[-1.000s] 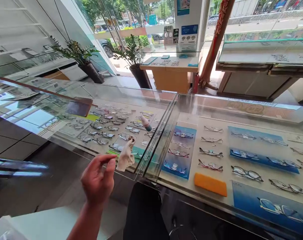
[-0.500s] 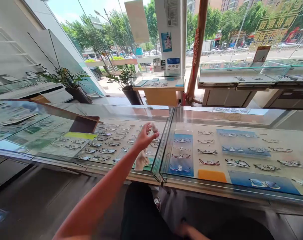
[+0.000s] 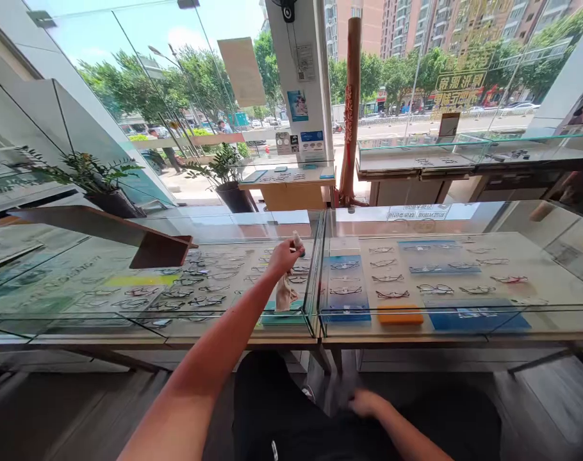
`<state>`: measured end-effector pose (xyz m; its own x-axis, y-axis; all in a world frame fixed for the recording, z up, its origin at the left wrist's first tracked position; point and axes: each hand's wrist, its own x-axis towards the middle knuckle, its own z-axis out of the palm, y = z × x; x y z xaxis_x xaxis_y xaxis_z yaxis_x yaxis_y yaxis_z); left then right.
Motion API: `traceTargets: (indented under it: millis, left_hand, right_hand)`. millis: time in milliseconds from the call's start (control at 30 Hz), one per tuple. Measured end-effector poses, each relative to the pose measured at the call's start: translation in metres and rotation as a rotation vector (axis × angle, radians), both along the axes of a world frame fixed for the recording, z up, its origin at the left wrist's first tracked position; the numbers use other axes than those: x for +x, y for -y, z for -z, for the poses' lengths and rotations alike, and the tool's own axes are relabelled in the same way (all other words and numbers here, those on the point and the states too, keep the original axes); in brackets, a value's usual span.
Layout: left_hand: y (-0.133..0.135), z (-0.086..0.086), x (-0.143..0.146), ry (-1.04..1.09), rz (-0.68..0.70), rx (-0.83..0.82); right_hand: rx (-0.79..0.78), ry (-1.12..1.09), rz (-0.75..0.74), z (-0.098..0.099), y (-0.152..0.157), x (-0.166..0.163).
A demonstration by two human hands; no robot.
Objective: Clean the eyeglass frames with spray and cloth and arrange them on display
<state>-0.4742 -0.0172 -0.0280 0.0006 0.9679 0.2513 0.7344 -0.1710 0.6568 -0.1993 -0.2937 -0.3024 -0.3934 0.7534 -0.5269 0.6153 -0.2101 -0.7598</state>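
My left hand [image 3: 282,257] reaches out over the glass display case, its fingers closed on a small pale, bottle-like thing [image 3: 298,241] with a teal end. Just below that wrist, a tan cloth [image 3: 284,294] shows by the front corner of the left case; whether the hand also holds it is unclear. Under the cloth is a teal flat piece [image 3: 282,316]. Low in front of the case, above my dark-clothed lap, my right hand [image 3: 366,402] is curled and slightly blurred. Its fingertips are partly hidden, so anything in them cannot be made out.
Rows of eyeglasses [image 3: 207,301] fill the left case, and more lie in the right case on blue panels [image 3: 344,264] beside an orange block [image 3: 400,314]. A brown wooden stand [image 3: 161,250] sits on the left glass. Potted plants [image 3: 231,195] and a wooden post [image 3: 352,115] are beyond.
The view has tilted up and turned. My left hand, loosely curled before, is now closed more tightly around the pale thing. My right hand has come further into view.
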Motion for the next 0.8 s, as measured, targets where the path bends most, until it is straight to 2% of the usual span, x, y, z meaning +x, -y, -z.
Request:
traceTargets:
  millis: [100,200,367,500,600,667,733,800]
  left_hand:
    - [-0.004,-0.003,-0.01,-0.081,-0.067,0.006]
    - [-0.008,-0.005,-0.035,-0.138,-0.177,-0.002]
    - [0.0,-0.009,-0.115,-0.169,-0.427,-0.04]
    - [0.02,-0.011,-0.183,-0.158,-0.629,-0.045]
    - [0.03,-0.008,-0.213,-0.143,-0.724,-0.032]
    - [0.033,-0.005,-0.222,-0.127,-0.747,-0.018]
    - [0.035,-0.003,-0.221,-0.112,-0.764,0.007]
    - [0.043,-0.005,-0.209,-0.114,-0.802,0.064]
  right_hand:
    - [-0.008,0.019,0.058,0.009,0.0,0.027]
    - [0.023,-0.043,0.129,0.012,0.006,0.061]
    - [-0.016,-0.209,0.219,0.001,0.024,0.11]
    - [-0.053,-0.32,0.293,-0.021,0.031,0.123]
    - [-0.049,-0.312,0.245,-0.047,0.027,0.115]
    - [-0.05,-0.307,0.159,-0.075,0.023,0.104]
    - [-0.056,-0.316,0.04,-0.113,0.016,0.09]
    - [-0.04,-0.343,-0.126,-0.161,0.008,0.073]
